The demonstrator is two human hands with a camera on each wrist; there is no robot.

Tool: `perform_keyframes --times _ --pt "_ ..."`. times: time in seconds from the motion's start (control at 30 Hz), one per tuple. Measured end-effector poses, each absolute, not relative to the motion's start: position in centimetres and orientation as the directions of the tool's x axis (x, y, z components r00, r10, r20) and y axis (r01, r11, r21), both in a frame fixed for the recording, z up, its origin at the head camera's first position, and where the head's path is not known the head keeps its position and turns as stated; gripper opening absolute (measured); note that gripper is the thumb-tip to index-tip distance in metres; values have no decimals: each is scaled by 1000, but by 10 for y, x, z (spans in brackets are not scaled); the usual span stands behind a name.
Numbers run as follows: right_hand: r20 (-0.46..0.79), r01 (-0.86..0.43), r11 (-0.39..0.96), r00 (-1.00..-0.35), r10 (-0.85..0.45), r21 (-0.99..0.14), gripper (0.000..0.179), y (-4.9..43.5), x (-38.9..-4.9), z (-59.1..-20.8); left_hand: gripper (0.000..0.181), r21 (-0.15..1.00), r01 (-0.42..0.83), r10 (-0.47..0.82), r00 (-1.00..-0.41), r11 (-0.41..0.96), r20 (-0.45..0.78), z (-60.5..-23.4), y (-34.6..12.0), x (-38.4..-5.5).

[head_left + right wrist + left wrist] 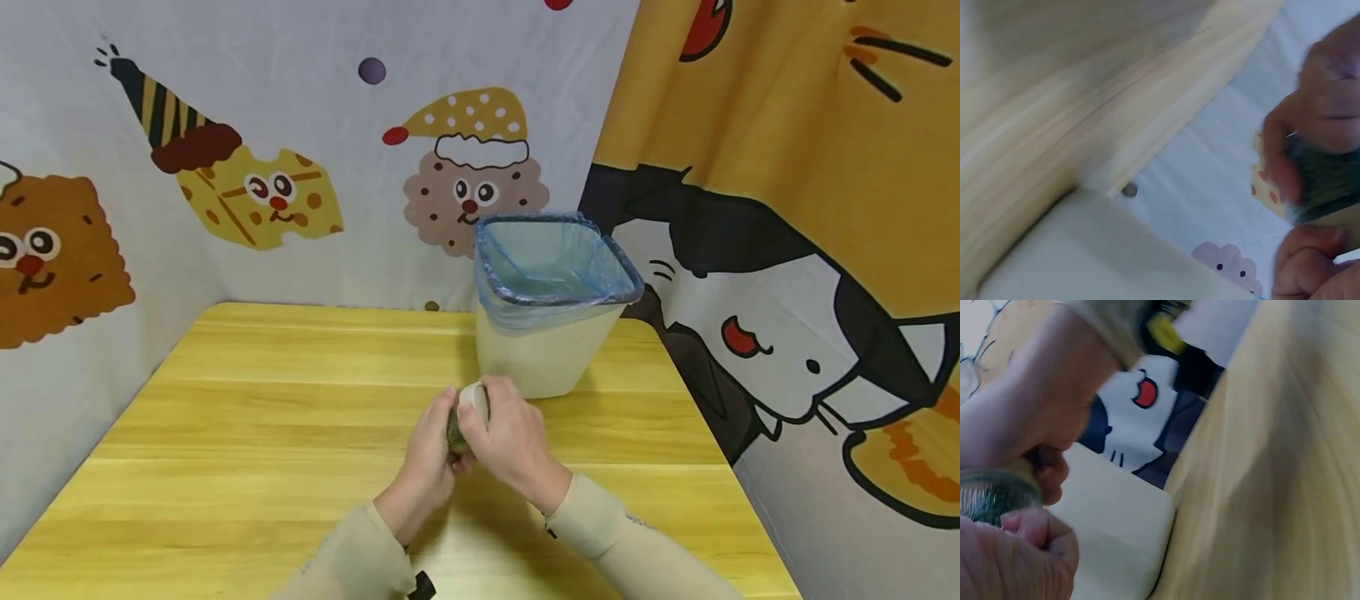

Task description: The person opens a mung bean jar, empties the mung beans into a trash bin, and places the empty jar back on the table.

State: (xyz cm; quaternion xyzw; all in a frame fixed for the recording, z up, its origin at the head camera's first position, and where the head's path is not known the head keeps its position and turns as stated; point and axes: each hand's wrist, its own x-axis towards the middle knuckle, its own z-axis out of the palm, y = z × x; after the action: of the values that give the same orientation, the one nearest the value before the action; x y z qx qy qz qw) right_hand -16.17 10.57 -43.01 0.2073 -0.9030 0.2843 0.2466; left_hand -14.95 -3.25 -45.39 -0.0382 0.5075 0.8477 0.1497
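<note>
My left hand (427, 454) grips the lower part of a small glass jar (456, 429) w/ dark greenish contents, fingers curled round it, just above the bench (247, 417). My right hand (506, 433) covers the top, fingers wrapped over the pale lid (474, 396); most of the jar is hidden btwn my hands. Both wrist views are blurred; the jar is cut off there. Just behind, to the right, stands a cream bin (543, 354) w/ blue bag liner (555, 267).
</note>
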Motion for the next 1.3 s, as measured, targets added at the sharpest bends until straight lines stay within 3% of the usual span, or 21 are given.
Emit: perform_keyframes --times 0.1,0.17,0.27,0.37,0.43,0.53,0.73,0.97,1.1,1.2,1.3 --pt "688 -635 719 -657 -309 -283 52 111 -167 -436 53 830 -352 293 -925 -432 -240 -450 -39 -151" --pt "676 -668 689 -647 -353 -281 55 115 -168 -435 56 837 -353 304 -923 -419 -237 -448 -41 -151" --pt "487 -602 652 -786 -381 -461 63 119 -164 -422 54 874 -284 240 -950 -394 -201 -447 -44 -151" --pt "230 -417 650 -906 -356 -635 71 123 -160 -403 54 909 -212 190 -970 -359 -151 -449 -48 -151" --pt "122 -326 655 -933 -338 -682 73 127 -160 -395 54 923 -181 185 -975 -339 -123 -452 -49 -150" --pt "62 -303 659 -930 -363 -689 65 132 -161 -391 55 922 -203 206 -969 -329 -139 -453 -50 -148" --pt "136 -451 595 -857 -497 -665 47 141 -161 -399 53 900 -278 264 -945 -336 -193 -451 -50 -145" --pt "333 -691 525 -710 -621 -496 62 150 -163 -400 51 882 -308 306 -931 -357 -202 -445 -46 -146" --pt "320 -617 578 -780 -538 -534 55 144 -163 -403 51 916 -205 232 -964 -344 -129 -445 -41 -148" --pt "307 -502 595 -862 -403 -627 43 136 -163 -409 52 962 -67 131 -991 -266 -32 -448 -36 -150" --pt "327 -448 596 -894 -307 -667 41 125 -163 -414 54 983 1 36 -999 -183 8 -450 -30 -151"
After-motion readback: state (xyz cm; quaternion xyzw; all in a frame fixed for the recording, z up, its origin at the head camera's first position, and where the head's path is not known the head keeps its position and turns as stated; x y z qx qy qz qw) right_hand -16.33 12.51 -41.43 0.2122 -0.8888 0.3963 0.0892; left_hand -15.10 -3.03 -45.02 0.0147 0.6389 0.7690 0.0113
